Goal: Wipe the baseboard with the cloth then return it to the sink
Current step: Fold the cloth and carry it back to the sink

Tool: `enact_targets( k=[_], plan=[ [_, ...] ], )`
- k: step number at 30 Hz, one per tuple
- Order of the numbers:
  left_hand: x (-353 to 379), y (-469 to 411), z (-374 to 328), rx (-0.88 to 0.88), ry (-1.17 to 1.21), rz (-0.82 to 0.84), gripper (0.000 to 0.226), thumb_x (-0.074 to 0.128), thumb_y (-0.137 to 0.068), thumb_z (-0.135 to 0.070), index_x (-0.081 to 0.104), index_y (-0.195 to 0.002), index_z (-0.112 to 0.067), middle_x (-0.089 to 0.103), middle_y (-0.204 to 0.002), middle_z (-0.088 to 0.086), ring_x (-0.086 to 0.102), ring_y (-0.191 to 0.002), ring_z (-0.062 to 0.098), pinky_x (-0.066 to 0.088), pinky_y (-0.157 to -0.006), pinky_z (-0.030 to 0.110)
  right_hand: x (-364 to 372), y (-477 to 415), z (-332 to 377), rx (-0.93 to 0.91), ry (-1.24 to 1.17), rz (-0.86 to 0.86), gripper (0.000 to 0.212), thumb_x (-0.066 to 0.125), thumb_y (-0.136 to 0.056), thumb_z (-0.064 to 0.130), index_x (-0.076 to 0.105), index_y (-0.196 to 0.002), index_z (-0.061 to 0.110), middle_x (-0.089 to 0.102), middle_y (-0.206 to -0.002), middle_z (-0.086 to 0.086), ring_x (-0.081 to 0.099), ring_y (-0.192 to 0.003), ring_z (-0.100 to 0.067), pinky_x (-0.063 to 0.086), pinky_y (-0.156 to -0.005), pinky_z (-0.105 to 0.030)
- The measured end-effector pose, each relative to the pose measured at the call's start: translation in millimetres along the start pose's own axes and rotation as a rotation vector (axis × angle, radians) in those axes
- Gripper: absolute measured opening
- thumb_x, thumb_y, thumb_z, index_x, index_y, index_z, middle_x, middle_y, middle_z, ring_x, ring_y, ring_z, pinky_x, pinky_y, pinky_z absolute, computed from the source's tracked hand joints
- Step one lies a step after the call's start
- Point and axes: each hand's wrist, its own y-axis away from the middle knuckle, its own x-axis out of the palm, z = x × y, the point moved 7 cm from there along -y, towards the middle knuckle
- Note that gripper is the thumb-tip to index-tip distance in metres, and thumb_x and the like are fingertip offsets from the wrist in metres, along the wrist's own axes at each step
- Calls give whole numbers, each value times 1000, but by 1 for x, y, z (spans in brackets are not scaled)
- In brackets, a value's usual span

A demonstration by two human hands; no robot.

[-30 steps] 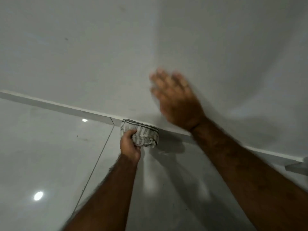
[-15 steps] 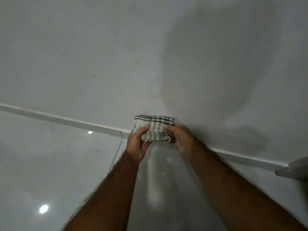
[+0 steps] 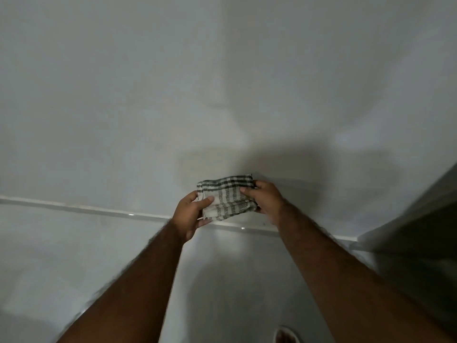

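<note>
A folded white cloth with dark stripes (image 3: 226, 198) is held up in front of the wall, just above the baseboard. My left hand (image 3: 191, 214) grips its left and lower edge, thumb on top. My right hand (image 3: 265, 199) pinches its right edge. The white baseboard (image 3: 86, 209) runs along the foot of the wall from the left edge toward the right, partly hidden behind my hands. No sink is in view.
A plain white wall (image 3: 173, 82) fills the upper view. Glossy white floor tiles (image 3: 49, 256) lie below. A dark grey panel or door edge (image 3: 415, 219) juts in at the right. A foot in a sandal (image 3: 286, 336) shows at the bottom.
My right hand came down from the wall and took the cloth's right edge. The cloth has lifted off the baseboard and is now held by both hands, a little higher.
</note>
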Motion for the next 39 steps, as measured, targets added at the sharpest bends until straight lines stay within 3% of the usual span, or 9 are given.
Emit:
enact_targets(
  k=[8, 14, 18, 21, 24, 29, 35, 37, 39],
  plan=[
    [73, 122, -166, 38, -41, 148, 28, 71, -94, -11, 69, -122, -14, 76, -122, 14, 79, -90, 23, 65, -77, 40, -47, 126, 157, -53, -31, -107, 27, 74, -102, 3, 72, -128, 0, 77, -116, -14, 73, -79, -15, 62, -67, -21],
    [143, 201, -258, 84, -150, 262, 35, 69, -97, -14, 64, -131, -11, 74, -127, 16, 74, -108, 31, 62, -91, 47, -99, 234, 247, -134, -109, -205, 32, 76, -99, 0, 69, -128, 10, 76, -105, -5, 72, -75, -11, 58, -53, -20],
    [220, 240, -295, 103, -288, 392, 33, 68, -98, -17, 66, -130, -11, 74, -128, 14, 71, -117, 34, 62, -91, 47, -159, 303, 280, -148, -117, -307, 32, 71, -95, -5, 68, -110, 23, 74, -109, -10, 71, -82, -19, 60, -64, -30],
    [287, 259, -310, 144, -401, 483, 33, 71, -96, -17, 67, -128, -13, 74, -127, 13, 71, -117, 31, 63, -89, 45, -215, 346, 284, -126, -135, -405, 20, 69, -96, -1, 70, -103, 18, 76, -103, -13, 72, -84, -24, 64, -70, -34],
    [359, 272, -314, 199, -515, 551, 36, 76, -92, -18, 67, -126, -9, 73, -126, 17, 69, -119, 36, 62, -91, 49, -274, 383, 272, -97, -184, -486, 8, 72, -100, 3, 71, -107, 6, 77, -100, -15, 75, -80, -23, 66, -60, -30],
    [474, 280, -306, 333, -755, 570, 54, 88, -79, -25, 63, -124, -7, 68, -120, 23, 72, -106, 39, 66, -79, 45, -366, 423, 233, -23, -126, -644, 22, 82, -96, 8, 70, -108, -5, 77, -104, -22, 79, -91, -33, 69, -77, -42],
    [571, 277, -261, 624, -1186, 632, 46, 78, -89, -27, 65, -129, -10, 69, -121, 12, 64, -100, 23, 50, -86, 27, -424, 426, 187, 172, 50, -741, 22, 89, -89, 11, 70, -81, 2, 74, -79, -9, 78, -75, -25, 69, -72, -35],
    [591, 267, -231, 668, -1341, 670, 44, 73, -93, -32, 63, -130, -11, 69, -127, 14, 65, -112, 29, 49, -92, 31, -434, 412, 167, 264, 164, -732, 22, 89, -87, 13, 72, -90, 1, 76, -83, -8, 76, -68, -19, 66, -61, -24],
    [602, 260, -204, 741, -1507, 691, 42, 66, -95, -39, 61, -128, -13, 69, -127, 14, 62, -118, 32, 49, -93, 34, -440, 399, 144, 341, 245, -705, 30, 89, -86, 15, 72, -105, 0, 79, -95, -10, 79, -78, -22, 68, -71, -28]
  ],
)
